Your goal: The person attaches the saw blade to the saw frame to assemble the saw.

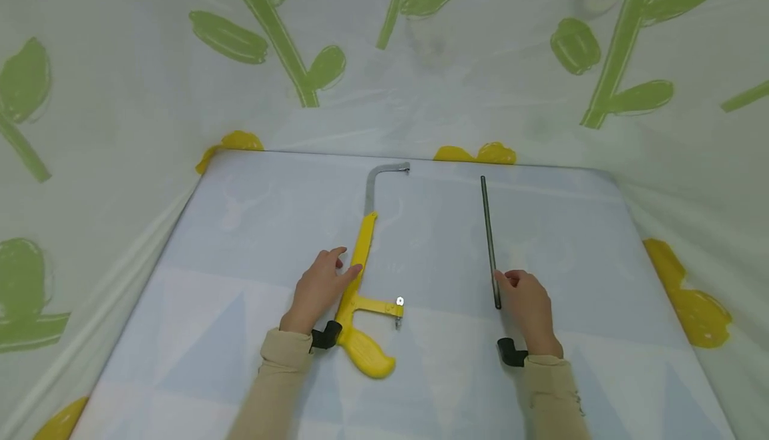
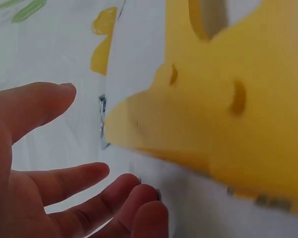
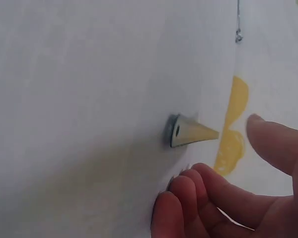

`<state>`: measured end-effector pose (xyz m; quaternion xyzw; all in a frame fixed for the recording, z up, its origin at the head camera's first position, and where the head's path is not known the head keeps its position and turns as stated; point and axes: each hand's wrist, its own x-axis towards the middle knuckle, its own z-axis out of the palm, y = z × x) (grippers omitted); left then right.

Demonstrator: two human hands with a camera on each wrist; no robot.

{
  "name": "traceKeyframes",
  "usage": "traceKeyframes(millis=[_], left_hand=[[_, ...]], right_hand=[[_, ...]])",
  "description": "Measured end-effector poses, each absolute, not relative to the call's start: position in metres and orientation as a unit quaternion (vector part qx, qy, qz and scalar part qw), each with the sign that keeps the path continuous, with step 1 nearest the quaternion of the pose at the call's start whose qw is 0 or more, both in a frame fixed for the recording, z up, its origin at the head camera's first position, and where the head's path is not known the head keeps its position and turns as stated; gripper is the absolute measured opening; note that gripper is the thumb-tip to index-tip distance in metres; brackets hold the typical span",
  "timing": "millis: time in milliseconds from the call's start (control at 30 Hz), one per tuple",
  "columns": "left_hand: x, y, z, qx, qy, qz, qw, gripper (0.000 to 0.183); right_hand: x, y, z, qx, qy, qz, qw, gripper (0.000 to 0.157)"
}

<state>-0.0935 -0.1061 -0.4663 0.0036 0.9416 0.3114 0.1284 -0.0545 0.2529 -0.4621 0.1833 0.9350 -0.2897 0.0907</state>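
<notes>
A yellow hacksaw frame [image 1: 362,243] with a grey metal bow lies on the table left of centre, its handle [image 1: 366,354] toward me. My left hand [image 1: 320,288] hovers at the frame's left side; in the left wrist view its thumb and fingers [image 2: 79,186] are spread beside the yellow frame [image 2: 198,114] with nothing between them. To the right lies a thin dark hacksaw blade [image 1: 488,233], pointing away from me. My right hand [image 1: 527,306] is beside the blade's near end. In the right wrist view, thumb and loosely bent fingers stand apart near the holed blade end [image 3: 186,133].
The table [image 1: 432,240] has a pale cloth with blue triangles. A white curtain [image 1: 150,79] with green leaves and yellow flowers hangs behind and around it. A metal pin with a wing nut [image 1: 399,313] sits on the frame's short yellow arm.
</notes>
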Motion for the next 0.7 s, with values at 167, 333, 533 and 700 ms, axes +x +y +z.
traceKeyframes(millis=[167, 333, 533, 700], left_hand=[[-0.087, -0.099, -0.467, 0.012, 0.938, 0.317, 0.140, 0.062], [-0.081, -0.094, -0.465, 0.036, 0.943, 0.297, 0.148, 0.062], [-0.079, -0.097, -0.461, 0.037, 0.939, 0.300, 0.162, 0.062], [-0.078, -0.100, -0.466, 0.040, 0.931, 0.323, 0.165, 0.065]], right_hand=[[-0.050, 0.241, -0.466, 0.173, 0.952, -0.246, 0.065, 0.053], [-0.047, 0.235, -0.466, 0.161, 0.963, -0.212, 0.036, 0.038], [-0.046, 0.236, -0.465, 0.161, 0.963, -0.212, 0.046, 0.029], [-0.047, 0.236, -0.462, 0.173, 0.957, -0.226, 0.052, 0.028]])
